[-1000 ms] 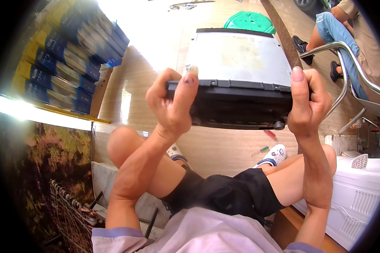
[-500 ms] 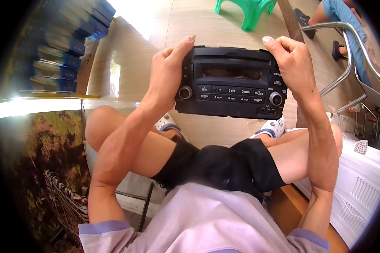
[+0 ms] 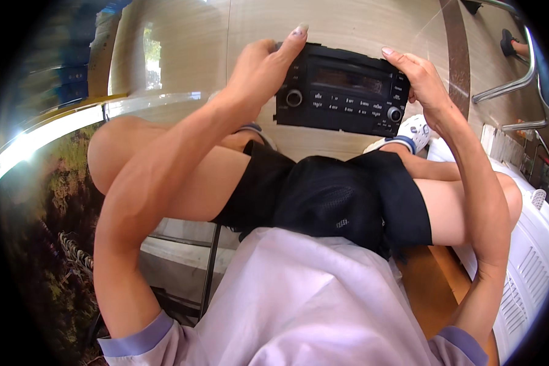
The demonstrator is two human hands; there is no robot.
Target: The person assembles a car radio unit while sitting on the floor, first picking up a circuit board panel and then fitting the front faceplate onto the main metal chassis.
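Observation:
A black car stereo (image 3: 341,112) is held up in front of me over the tiled floor, its face toward me. Two round knobs flank rows of small buttons, below a dark display window. My left hand (image 3: 264,68) grips its left end, thumb along the upper corner. At the opposite end, my right hand (image 3: 422,78) is closed on the upper right corner, thumb over the top edge. The fingers behind the unit are mostly hidden.
Below the stereo are my knees and black shorts (image 3: 323,195). A white slatted appliance or case (image 3: 524,268) stands at my right, with a metal chair frame (image 3: 512,85) beyond. Blue boxes (image 3: 67,73) are stacked at the far left. Another person's foot (image 3: 507,44) shows at upper right.
The stereo now sits higher in the view, tipped slightly down to the right and looking smaller. Both hands keep their hold. The green stool has left the view as the head view shifted.

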